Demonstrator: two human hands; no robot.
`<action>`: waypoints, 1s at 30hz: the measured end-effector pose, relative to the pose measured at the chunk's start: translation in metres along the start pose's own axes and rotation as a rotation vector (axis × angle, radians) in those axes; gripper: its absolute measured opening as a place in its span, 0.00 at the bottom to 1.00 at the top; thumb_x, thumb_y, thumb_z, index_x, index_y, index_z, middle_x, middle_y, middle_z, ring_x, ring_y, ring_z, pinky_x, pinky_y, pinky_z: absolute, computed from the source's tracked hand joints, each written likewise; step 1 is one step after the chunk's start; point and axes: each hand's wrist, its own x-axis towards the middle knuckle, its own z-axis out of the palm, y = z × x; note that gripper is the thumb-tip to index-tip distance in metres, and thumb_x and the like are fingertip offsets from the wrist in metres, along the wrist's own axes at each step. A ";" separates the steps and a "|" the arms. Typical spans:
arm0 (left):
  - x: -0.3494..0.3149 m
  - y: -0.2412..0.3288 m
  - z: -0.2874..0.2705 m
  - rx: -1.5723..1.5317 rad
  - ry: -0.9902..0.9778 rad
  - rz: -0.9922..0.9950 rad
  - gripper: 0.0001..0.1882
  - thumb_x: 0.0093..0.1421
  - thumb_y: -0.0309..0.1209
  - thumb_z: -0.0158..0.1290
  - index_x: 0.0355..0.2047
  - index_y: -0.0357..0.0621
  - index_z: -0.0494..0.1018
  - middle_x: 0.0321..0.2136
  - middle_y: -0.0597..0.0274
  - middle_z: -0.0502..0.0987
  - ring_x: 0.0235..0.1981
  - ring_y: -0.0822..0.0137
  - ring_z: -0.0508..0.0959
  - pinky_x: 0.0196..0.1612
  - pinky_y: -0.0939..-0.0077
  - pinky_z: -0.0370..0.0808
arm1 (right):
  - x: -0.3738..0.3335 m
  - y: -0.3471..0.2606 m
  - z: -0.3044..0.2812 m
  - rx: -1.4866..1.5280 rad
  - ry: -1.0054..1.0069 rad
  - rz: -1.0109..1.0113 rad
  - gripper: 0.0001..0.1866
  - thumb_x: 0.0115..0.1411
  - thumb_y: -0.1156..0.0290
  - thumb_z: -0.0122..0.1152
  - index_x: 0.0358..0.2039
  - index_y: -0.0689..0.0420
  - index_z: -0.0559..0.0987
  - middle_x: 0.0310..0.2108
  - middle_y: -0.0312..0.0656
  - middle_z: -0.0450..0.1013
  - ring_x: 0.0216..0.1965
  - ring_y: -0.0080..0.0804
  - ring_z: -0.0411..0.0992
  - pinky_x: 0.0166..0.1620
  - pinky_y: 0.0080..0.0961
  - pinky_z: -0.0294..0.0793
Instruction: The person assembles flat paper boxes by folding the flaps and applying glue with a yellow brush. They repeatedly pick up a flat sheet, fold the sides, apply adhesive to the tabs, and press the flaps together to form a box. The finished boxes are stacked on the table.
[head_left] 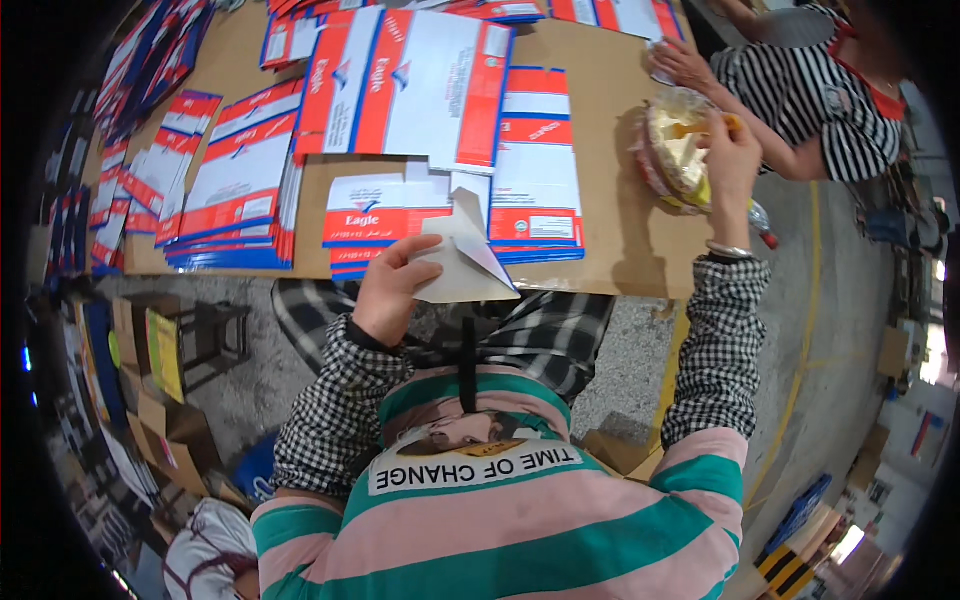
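My left hand [392,290] pinches a folded piece of pale grey cardboard [462,268] at the table's near edge, with one flap standing up. My right hand [733,165] reaches over a plastic-lined bowl [655,175] of cream-coloured paste [683,160]. Its fingers close round a yellow-orange tool [690,129], whose tip is at the paste; its exact kind is unclear. Beyond the left hand, a large flat printed carton [432,95] in white, red and blue lies over smaller flat carton pieces [535,180].
Stacks of flat printed cartons [235,185] cover the table's left and far sides. Across the right corner, a co-worker in a striped top [790,95] rests a hand [683,66] near the bowl. Cardboard boxes [170,430] stand on the floor at left.
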 end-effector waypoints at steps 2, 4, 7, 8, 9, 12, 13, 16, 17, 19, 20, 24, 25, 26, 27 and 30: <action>-0.002 -0.003 -0.002 0.008 0.023 -0.002 0.20 0.53 0.20 0.50 0.49 0.33 0.69 0.39 0.55 0.75 0.38 0.68 0.76 0.43 0.80 0.72 | -0.001 -0.006 -0.003 0.109 0.044 0.001 0.10 0.61 0.69 0.55 0.30 0.65 0.76 0.21 0.37 0.73 0.21 0.19 0.71 0.25 0.14 0.68; -0.009 -0.006 -0.004 0.047 0.028 0.017 0.20 0.53 0.21 0.51 0.48 0.33 0.70 0.39 0.56 0.75 0.38 0.70 0.75 0.42 0.81 0.72 | -0.009 -0.030 -0.005 0.281 0.066 0.026 0.11 0.62 0.69 0.54 0.31 0.66 0.75 0.24 0.39 0.74 0.22 0.20 0.71 0.25 0.13 0.70; -0.011 -0.012 -0.006 0.131 0.024 0.087 0.20 0.52 0.21 0.51 0.48 0.33 0.70 0.39 0.57 0.75 0.37 0.72 0.75 0.41 0.82 0.72 | -0.040 -0.066 -0.002 0.527 -0.036 0.038 0.10 0.63 0.70 0.53 0.34 0.67 0.74 0.29 0.44 0.74 0.26 0.25 0.73 0.31 0.18 0.73; -0.012 -0.009 -0.003 0.145 0.030 0.068 0.21 0.52 0.21 0.51 0.48 0.34 0.70 0.38 0.59 0.74 0.35 0.74 0.74 0.39 0.83 0.71 | -0.051 -0.069 0.000 0.583 -0.122 0.050 0.10 0.62 0.71 0.53 0.34 0.67 0.74 0.30 0.44 0.74 0.27 0.26 0.73 0.32 0.20 0.74; -0.012 -0.010 -0.005 0.159 0.005 0.069 0.21 0.52 0.22 0.50 0.48 0.34 0.70 0.38 0.60 0.74 0.35 0.74 0.73 0.39 0.83 0.71 | -0.059 -0.073 -0.002 0.633 -0.203 0.057 0.09 0.62 0.71 0.53 0.34 0.67 0.73 0.30 0.45 0.74 0.28 0.27 0.73 0.34 0.21 0.74; -0.011 -0.010 -0.007 0.165 -0.044 0.099 0.22 0.51 0.22 0.50 0.48 0.35 0.70 0.36 0.62 0.73 0.33 0.76 0.72 0.38 0.84 0.70 | -0.091 -0.077 0.005 0.792 -0.445 0.081 0.09 0.62 0.76 0.48 0.40 0.67 0.71 0.37 0.48 0.72 0.34 0.31 0.73 0.40 0.25 0.73; -0.014 -0.010 -0.006 0.139 -0.053 0.104 0.21 0.51 0.22 0.50 0.48 0.35 0.70 0.36 0.62 0.73 0.34 0.75 0.72 0.38 0.83 0.71 | -0.103 -0.083 0.010 0.823 -0.508 0.080 0.09 0.62 0.76 0.47 0.41 0.67 0.70 0.39 0.49 0.72 0.35 0.31 0.73 0.40 0.25 0.73; -0.020 -0.005 -0.003 0.084 -0.078 0.143 0.21 0.51 0.22 0.49 0.48 0.35 0.70 0.37 0.62 0.73 0.35 0.75 0.72 0.39 0.82 0.71 | -0.125 -0.101 0.018 0.680 -0.565 0.057 0.10 0.62 0.77 0.45 0.42 0.68 0.69 0.41 0.50 0.70 0.36 0.33 0.73 0.42 0.27 0.73; -0.022 -0.006 -0.003 0.077 -0.080 0.168 0.21 0.51 0.22 0.49 0.48 0.35 0.71 0.37 0.62 0.74 0.36 0.75 0.72 0.40 0.82 0.71 | -0.125 -0.102 0.017 0.665 -0.545 0.029 0.10 0.63 0.77 0.45 0.42 0.68 0.69 0.41 0.50 0.70 0.37 0.33 0.73 0.42 0.27 0.73; -0.024 -0.007 -0.003 0.083 -0.086 0.205 0.20 0.51 0.22 0.49 0.47 0.35 0.71 0.37 0.62 0.74 0.37 0.74 0.72 0.40 0.81 0.71 | -0.122 -0.102 0.012 0.638 -0.500 -0.034 0.10 0.63 0.77 0.45 0.42 0.68 0.69 0.42 0.51 0.71 0.37 0.33 0.73 0.43 0.28 0.73; -0.026 -0.008 -0.005 0.095 -0.090 0.214 0.20 0.51 0.22 0.49 0.47 0.35 0.71 0.38 0.62 0.74 0.38 0.74 0.72 0.41 0.81 0.71 | -0.118 -0.106 0.006 0.667 -0.445 -0.023 0.10 0.63 0.77 0.45 0.43 0.68 0.69 0.41 0.50 0.71 0.37 0.32 0.73 0.44 0.29 0.74; -0.025 -0.011 -0.012 0.264 -0.112 0.253 0.21 0.51 0.22 0.49 0.48 0.35 0.71 0.39 0.62 0.74 0.39 0.74 0.72 0.44 0.81 0.69 | -0.074 -0.083 -0.021 0.437 -0.020 -0.112 0.09 0.63 0.76 0.49 0.42 0.67 0.70 0.38 0.47 0.73 0.34 0.28 0.74 0.40 0.24 0.76; -0.026 -0.009 -0.012 0.345 -0.106 0.326 0.21 0.51 0.22 0.49 0.48 0.35 0.71 0.40 0.62 0.74 0.41 0.74 0.71 0.45 0.81 0.68 | -0.059 -0.077 -0.025 0.387 0.026 -0.104 0.08 0.63 0.76 0.50 0.39 0.66 0.72 0.35 0.45 0.74 0.32 0.27 0.74 0.37 0.21 0.75; -0.025 -0.011 -0.014 0.317 -0.108 0.324 0.21 0.51 0.20 0.49 0.48 0.34 0.70 0.41 0.62 0.74 0.42 0.74 0.71 0.46 0.81 0.68 | -0.046 -0.068 -0.028 0.291 0.049 -0.083 0.07 0.62 0.75 0.51 0.37 0.66 0.74 0.32 0.42 0.74 0.31 0.24 0.73 0.36 0.19 0.74; -0.029 -0.007 -0.011 0.225 -0.122 0.266 0.21 0.52 0.18 0.49 0.49 0.34 0.70 0.42 0.62 0.74 0.43 0.73 0.72 0.46 0.81 0.68 | -0.031 -0.049 -0.030 0.223 0.050 -0.042 0.07 0.62 0.75 0.52 0.37 0.66 0.75 0.29 0.41 0.74 0.29 0.23 0.73 0.36 0.18 0.73; -0.026 -0.003 -0.013 0.248 -0.143 0.239 0.22 0.52 0.17 0.48 0.50 0.34 0.69 0.43 0.61 0.73 0.44 0.72 0.72 0.47 0.81 0.69 | -0.010 -0.013 -0.017 0.075 -0.049 0.042 0.08 0.59 0.74 0.53 0.35 0.64 0.77 0.26 0.38 0.74 0.28 0.20 0.73 0.31 0.17 0.72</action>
